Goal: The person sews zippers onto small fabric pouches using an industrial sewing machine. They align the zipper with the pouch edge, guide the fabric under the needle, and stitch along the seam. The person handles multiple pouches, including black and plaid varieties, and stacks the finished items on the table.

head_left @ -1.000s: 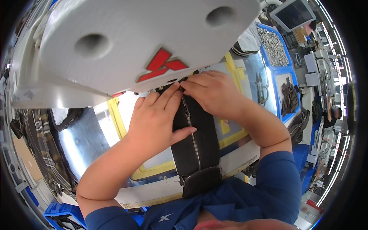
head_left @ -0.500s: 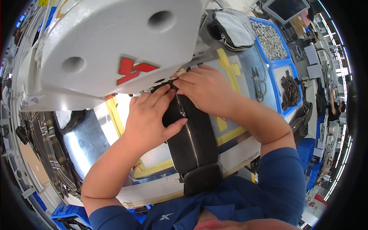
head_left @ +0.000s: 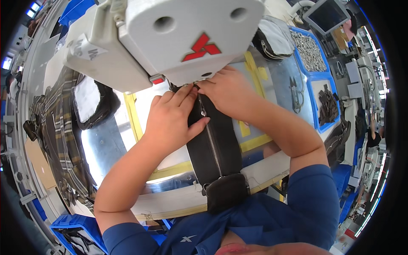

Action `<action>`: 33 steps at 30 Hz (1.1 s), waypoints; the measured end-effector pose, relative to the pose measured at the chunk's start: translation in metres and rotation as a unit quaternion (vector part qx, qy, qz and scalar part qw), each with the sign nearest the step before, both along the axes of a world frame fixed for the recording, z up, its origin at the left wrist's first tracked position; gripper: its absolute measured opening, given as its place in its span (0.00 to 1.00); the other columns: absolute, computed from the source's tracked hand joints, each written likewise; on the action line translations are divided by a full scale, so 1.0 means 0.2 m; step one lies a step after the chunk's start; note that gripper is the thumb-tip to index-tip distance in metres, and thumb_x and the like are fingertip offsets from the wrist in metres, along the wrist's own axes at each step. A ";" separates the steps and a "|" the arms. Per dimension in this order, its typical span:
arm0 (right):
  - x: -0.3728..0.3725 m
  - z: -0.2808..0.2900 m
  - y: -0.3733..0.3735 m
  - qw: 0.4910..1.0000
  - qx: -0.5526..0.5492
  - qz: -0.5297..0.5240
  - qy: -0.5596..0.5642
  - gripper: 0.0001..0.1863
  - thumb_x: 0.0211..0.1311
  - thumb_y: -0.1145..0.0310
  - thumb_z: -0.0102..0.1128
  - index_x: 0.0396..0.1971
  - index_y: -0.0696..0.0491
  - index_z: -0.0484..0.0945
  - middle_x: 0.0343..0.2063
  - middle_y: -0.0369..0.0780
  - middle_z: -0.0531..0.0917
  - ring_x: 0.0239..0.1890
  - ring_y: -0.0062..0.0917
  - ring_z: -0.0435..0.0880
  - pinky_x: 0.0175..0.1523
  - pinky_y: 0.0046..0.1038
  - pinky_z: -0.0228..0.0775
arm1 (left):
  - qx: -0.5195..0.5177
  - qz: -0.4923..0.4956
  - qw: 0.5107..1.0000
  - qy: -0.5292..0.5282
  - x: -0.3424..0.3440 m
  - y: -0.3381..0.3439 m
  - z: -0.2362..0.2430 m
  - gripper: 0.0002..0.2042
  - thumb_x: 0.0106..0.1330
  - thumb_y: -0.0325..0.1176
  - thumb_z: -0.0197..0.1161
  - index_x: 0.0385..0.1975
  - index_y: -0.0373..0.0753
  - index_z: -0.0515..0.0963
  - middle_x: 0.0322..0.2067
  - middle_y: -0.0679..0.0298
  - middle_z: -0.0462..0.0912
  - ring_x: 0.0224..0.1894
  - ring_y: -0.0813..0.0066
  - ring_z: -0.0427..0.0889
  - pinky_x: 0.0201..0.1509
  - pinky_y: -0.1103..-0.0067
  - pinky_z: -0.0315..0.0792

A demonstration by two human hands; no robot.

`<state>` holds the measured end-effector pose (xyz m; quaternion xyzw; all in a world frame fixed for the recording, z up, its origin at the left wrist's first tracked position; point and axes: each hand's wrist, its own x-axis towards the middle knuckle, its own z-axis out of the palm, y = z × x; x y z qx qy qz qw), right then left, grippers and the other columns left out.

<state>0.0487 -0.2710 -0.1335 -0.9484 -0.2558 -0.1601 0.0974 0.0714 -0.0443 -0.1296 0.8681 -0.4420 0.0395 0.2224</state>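
A long black fabric bag piece [head_left: 225, 146] lies lengthwise before me, with a metal zipper [head_left: 211, 142] down its middle and a small black zippered pouch [head_left: 227, 193] at its near end. Its far end runs under the white head of a sewing machine [head_left: 187, 55]. My left hand [head_left: 170, 117] rests on the left half, fingers stretched forward, thumb apart beside the zipper pull. At the far right edge, my right hand [head_left: 229, 93] has its bent fingers closed on the fabric. The machine head hides the needle area, and some fingertips are hard to make out.
To the right are scissors [head_left: 296, 95], a blue bin of metal hardware [head_left: 309, 53] and a blue bin of dark strips [head_left: 327, 104]. Black-and-white bag pieces [head_left: 274, 38] lie behind them. Plaid fabric [head_left: 63, 136] is piled left; yellow tape [head_left: 135, 119] marks the worktable.
The whole view has shifted, so the machine head sits farther right and higher. Hands and bag piece appear slightly farther forward; both hands keep nearly the same pose on the fabric.
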 end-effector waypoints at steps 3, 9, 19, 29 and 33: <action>-0.01 0.01 0.00 1.000 -0.024 -0.007 0.009 0.10 0.63 0.69 0.60 0.41 0.53 0.85 0.41 0.38 0.88 0.46 0.32 0.88 0.54 0.38 0.76 | 0.003 -0.010 1.000 0.011 0.03 0.01 0.02 0.34 0.56 0.53 0.78 0.57 0.34 0.84 0.60 0.56 0.85 0.53 0.58 0.85 0.57 0.67 0.74; -0.04 0.09 0.01 0.993 -0.022 -0.023 0.110 0.09 0.62 0.68 0.61 0.37 0.53 0.86 0.39 0.38 0.89 0.45 0.33 0.89 0.54 0.38 0.78 | -0.022 -0.027 0.998 0.049 0.07 0.02 0.04 0.31 0.56 0.50 0.78 0.55 0.34 0.84 0.51 0.57 0.88 0.50 0.59 0.85 0.57 0.66 0.74; -0.04 0.11 0.00 0.994 0.004 -0.029 0.106 0.10 0.62 0.67 0.60 0.36 0.54 0.87 0.38 0.38 0.89 0.46 0.33 0.90 0.56 0.39 0.78 | -0.016 -0.038 0.997 0.067 0.07 0.01 0.05 0.35 0.53 0.50 0.79 0.58 0.33 0.84 0.53 0.52 0.88 0.52 0.54 0.85 0.57 0.64 0.74; -0.03 0.10 0.04 0.998 -0.034 -0.015 0.046 0.05 0.61 0.69 0.65 0.35 0.49 0.87 0.25 0.34 0.87 0.28 0.32 0.88 0.35 0.38 0.76 | 0.038 -0.029 0.998 0.042 0.05 0.03 0.09 0.37 0.55 0.51 0.78 0.62 0.32 0.81 0.59 0.51 0.85 0.59 0.53 0.82 0.61 0.64 0.73; -0.07 0.13 0.03 0.990 -0.066 -0.025 0.121 0.12 0.65 0.66 0.63 0.42 0.57 0.85 0.40 0.41 0.88 0.45 0.31 0.90 0.51 0.34 0.78 | 0.042 -0.037 0.998 -0.004 0.01 0.02 0.04 0.40 0.59 0.54 0.76 0.65 0.31 0.78 0.62 0.49 0.82 0.62 0.49 0.80 0.67 0.60 0.70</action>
